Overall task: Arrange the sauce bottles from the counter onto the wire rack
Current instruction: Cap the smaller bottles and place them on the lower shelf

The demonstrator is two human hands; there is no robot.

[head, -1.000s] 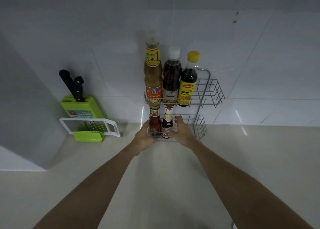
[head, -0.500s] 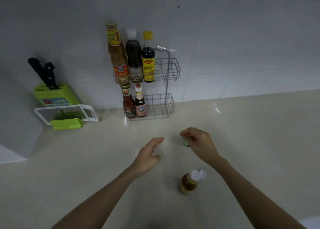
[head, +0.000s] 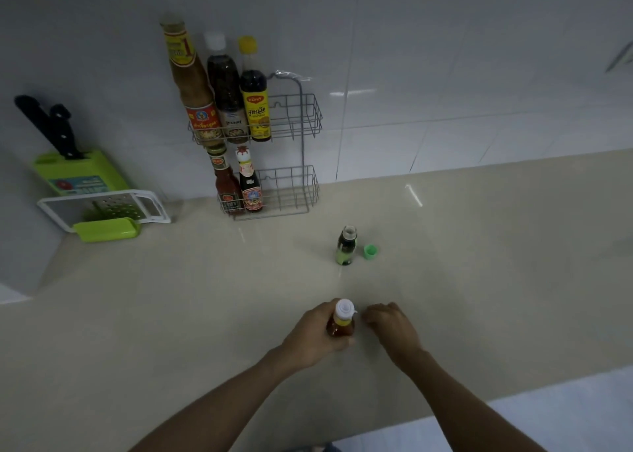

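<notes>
A two-tier wire rack [head: 301, 119] stands against the wall. Its upper tier holds three tall bottles [head: 226, 85]; two smaller sauce bottles [head: 239, 184] stand in the lower tier. The right halves of both tiers hold nothing. On the counter my left hand [head: 311, 335] is wrapped around a small amber bottle with a white cap [head: 340, 321]. My right hand [head: 390, 325] is just right of that bottle, fingers curled; whether it touches the cap I cannot tell. Farther back, a small dark bottle [head: 346, 246] stands uncapped with its green cap [head: 370, 251] beside it.
A green knife block [head: 78, 174] with two black-handled knives stands at the back left, with a white and green grater [head: 106, 211] lying in front of it. The beige counter [head: 479, 263] meets the tiled wall behind; its front edge runs at the lower right.
Both hands left the rack's lower tier and drew back to the counter. My left hand closed around the amber bottle. The dark bottle and green cap came into view.
</notes>
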